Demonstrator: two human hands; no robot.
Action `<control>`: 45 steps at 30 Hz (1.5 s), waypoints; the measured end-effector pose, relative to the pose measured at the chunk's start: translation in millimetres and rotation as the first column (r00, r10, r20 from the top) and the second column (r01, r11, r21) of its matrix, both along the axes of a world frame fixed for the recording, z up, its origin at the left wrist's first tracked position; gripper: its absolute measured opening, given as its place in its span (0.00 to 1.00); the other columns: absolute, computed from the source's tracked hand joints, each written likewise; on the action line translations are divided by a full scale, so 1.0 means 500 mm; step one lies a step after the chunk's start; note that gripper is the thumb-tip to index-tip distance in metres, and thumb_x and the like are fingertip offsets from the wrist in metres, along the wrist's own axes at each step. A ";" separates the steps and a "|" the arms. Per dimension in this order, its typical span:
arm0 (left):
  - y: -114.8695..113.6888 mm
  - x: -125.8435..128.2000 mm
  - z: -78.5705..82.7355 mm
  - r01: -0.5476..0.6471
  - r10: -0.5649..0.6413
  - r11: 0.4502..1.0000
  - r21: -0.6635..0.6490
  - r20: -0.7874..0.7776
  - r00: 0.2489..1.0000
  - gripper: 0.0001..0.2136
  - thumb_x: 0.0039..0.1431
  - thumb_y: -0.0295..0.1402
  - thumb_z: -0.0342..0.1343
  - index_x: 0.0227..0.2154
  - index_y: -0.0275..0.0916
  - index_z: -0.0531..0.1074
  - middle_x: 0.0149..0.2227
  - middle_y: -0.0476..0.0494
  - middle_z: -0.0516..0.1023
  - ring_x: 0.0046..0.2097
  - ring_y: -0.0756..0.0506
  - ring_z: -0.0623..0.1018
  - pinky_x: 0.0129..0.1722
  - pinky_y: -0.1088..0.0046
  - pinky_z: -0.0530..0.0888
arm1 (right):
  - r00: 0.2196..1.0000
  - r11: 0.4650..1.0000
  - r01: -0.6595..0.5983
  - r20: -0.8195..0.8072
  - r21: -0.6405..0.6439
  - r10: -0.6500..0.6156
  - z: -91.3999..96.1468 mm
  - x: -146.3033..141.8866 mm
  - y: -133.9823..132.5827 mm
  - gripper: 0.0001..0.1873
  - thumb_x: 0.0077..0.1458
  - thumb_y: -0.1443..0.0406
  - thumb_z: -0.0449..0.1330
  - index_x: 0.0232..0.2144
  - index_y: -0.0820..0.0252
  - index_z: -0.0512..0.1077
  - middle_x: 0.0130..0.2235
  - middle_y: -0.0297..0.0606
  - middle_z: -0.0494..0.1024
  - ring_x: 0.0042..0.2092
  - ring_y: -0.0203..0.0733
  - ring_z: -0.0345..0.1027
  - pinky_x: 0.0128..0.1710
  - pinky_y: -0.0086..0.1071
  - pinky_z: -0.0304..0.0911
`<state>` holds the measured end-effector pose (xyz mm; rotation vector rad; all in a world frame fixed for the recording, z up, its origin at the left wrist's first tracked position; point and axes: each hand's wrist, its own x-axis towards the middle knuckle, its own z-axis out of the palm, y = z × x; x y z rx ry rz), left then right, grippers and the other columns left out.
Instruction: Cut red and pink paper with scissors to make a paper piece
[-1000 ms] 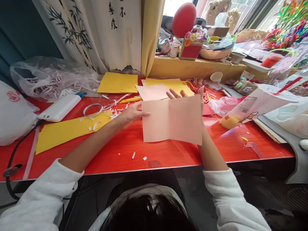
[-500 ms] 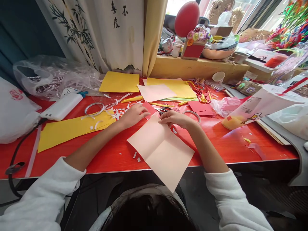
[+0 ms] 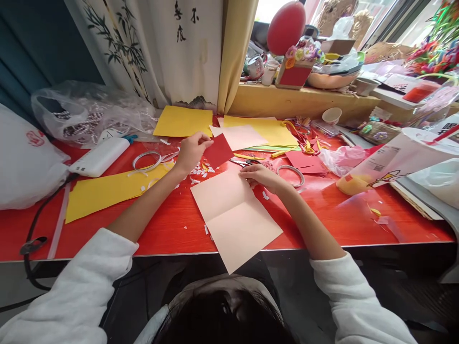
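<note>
Jutting from left hand [image 3: 192,153], red paper [image 3: 219,152], right hand [image 3: 263,177] pinching pink sheet [image 3: 239,227]

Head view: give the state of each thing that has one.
Left hand: pinching the red paper.
Red paper: held by its edge.
Right hand: gripping the pink sheet.
Pink sheet: unfolded, creased.
Scissors: partly hidden, opening unclear.
Paper scraps: scattered.
Drink cup: partly full, straw in.
Balloon: inflated.
</note>
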<state>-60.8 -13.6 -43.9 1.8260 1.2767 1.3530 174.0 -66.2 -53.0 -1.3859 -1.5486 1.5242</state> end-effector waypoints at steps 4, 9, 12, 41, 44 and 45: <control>-0.030 0.005 0.014 0.208 -0.154 0.964 -0.164 0.292 0.944 0.12 0.47 0.41 0.62 0.28 0.38 0.73 0.31 0.47 0.76 0.35 0.47 0.74 0.39 0.70 0.69 | 0.996 0.998 0.055 -0.065 -0.005 -0.055 -0.013 -0.003 0.005 0.13 0.44 0.57 0.67 0.26 0.61 0.73 0.23 0.34 0.68 0.23 0.32 0.60 0.18 0.26 0.57; -0.063 0.042 -0.012 0.231 -0.208 0.913 -0.336 0.104 0.973 0.13 0.45 0.43 0.63 0.25 0.37 0.74 0.30 0.45 0.76 0.34 0.46 0.73 0.36 0.69 0.68 | 0.980 0.992 0.092 -0.186 0.090 -0.074 -0.018 -0.014 0.002 0.21 0.50 0.48 0.59 0.29 0.60 0.74 0.27 0.36 0.71 0.25 0.32 0.61 0.19 0.26 0.55; -0.063 0.048 -0.023 0.175 -0.183 0.929 -0.326 0.008 0.983 0.13 0.45 0.42 0.62 0.26 0.37 0.74 0.33 0.44 0.77 0.37 0.45 0.74 0.38 0.68 0.68 | 0.981 0.969 0.116 -0.179 0.220 -0.076 -0.014 -0.022 -0.003 0.16 0.47 0.54 0.64 0.31 0.60 0.74 0.24 0.30 0.68 0.23 0.29 0.56 0.19 0.25 0.51; -0.101 0.025 0.063 0.182 -0.190 0.982 -0.059 -0.216 0.958 0.11 0.53 0.41 0.58 0.33 0.41 0.79 0.37 0.46 0.79 0.44 0.43 0.72 0.45 0.66 0.65 | 0.986 0.928 0.122 -0.150 0.351 -0.073 0.055 -0.020 -0.042 0.14 0.50 0.56 0.63 0.29 0.62 0.73 0.25 0.32 0.68 0.24 0.30 0.55 0.22 0.26 0.50; -0.100 0.025 0.063 0.153 -0.158 0.987 -0.038 -0.245 0.957 0.10 0.53 0.40 0.57 0.33 0.42 0.79 0.36 0.46 0.79 0.44 0.42 0.72 0.47 0.65 0.65 | 0.983 0.943 0.098 -0.181 0.319 -0.041 0.052 -0.019 -0.040 0.14 0.49 0.55 0.63 0.29 0.61 0.73 0.26 0.33 0.68 0.26 0.31 0.57 0.23 0.27 0.52; -0.100 0.025 0.062 0.141 -0.145 0.989 -0.037 -0.248 0.958 0.10 0.53 0.40 0.58 0.33 0.42 0.79 0.36 0.46 0.79 0.45 0.42 0.72 0.48 0.64 0.65 | 0.982 0.945 0.091 -0.186 0.315 -0.033 0.051 -0.019 -0.040 0.14 0.49 0.55 0.64 0.30 0.61 0.74 0.27 0.33 0.69 0.26 0.32 0.57 0.24 0.27 0.52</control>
